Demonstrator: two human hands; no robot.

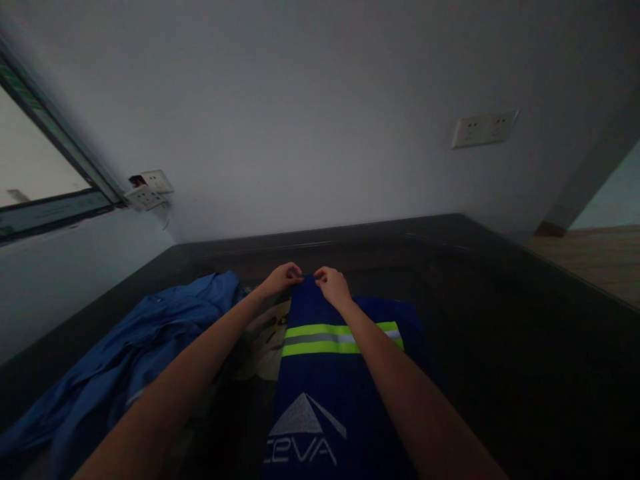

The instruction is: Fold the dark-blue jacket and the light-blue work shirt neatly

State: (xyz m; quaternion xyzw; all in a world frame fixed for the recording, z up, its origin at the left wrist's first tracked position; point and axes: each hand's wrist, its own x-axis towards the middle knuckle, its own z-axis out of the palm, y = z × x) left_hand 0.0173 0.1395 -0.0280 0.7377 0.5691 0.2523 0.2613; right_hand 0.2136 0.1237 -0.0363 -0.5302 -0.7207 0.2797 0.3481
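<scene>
A dark blue work vest [320, 380] with a yellow-green and silver reflective band and a white printed logo lies partly folded on the black countertop [480, 333]. At its far end my left hand [285, 277] pinches the left corner of the narrow blue edge. My right hand [333, 285] grips the same edge a little to the right, thumb and fingers closed together. My right forearm crosses over the band and hides part of the cloth. Beside my left forearm lies a crumpled lighter blue garment [170, 320].
A dark cloth with a pale print [265, 340] lies between the two blue garments. Behind the counter rises a white wall with a double socket [485, 129] at right and a loose socket [146, 196] at left. A window [40, 147] is at far left; wooden floor [595, 257] shows at right.
</scene>
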